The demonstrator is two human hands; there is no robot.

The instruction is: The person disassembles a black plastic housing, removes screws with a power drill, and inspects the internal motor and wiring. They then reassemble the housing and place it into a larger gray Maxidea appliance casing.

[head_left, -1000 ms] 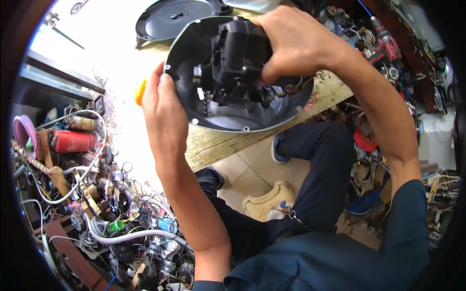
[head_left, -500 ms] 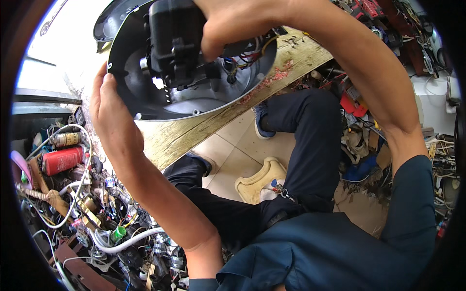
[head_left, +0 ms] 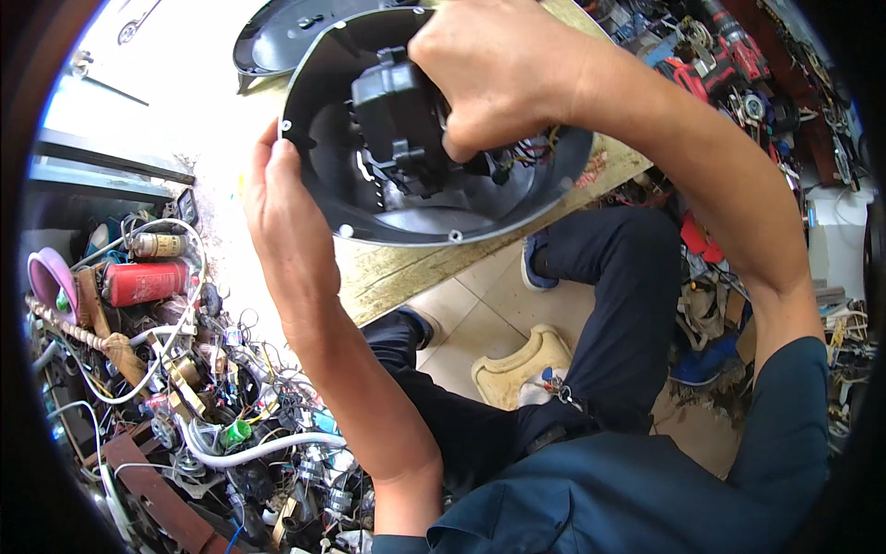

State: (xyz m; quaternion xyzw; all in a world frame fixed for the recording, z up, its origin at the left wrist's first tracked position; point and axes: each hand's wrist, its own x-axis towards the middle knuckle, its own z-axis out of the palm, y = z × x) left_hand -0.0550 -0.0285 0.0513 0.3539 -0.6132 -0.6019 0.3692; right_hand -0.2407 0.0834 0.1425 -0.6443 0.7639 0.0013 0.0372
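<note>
A deep, round black plastic housing [head_left: 406, 224] rests on the wooden bench. My left hand [head_left: 291, 217] is closed on its left rim, thumb on the near side and fingers outside. Inside the housing sits a boxy black plastic unit [head_left: 395, 115] with ribs and clips. My right hand [head_left: 508, 78] reaches in from the right, curled against the unit's upper right side; some fingertips are hidden behind it. Thin coloured wires [head_left: 533, 150] show beside the unit, below my right hand. Whether the unit touches the housing floor is hidden.
Behind the housing lies another shallow black shell [head_left: 277, 42]. The wooden bench [head_left: 392, 282] has a worn edge above my knees. Tangled cables, parts and a red cylinder [head_left: 148, 282] crowd the left. A red and black power drill [head_left: 734, 46] lies among clutter at right.
The black unit has gone down deeper into the housing, with my right hand still on it. The housing and both hands appear farther right, and the whole view has shifted slightly too.
</note>
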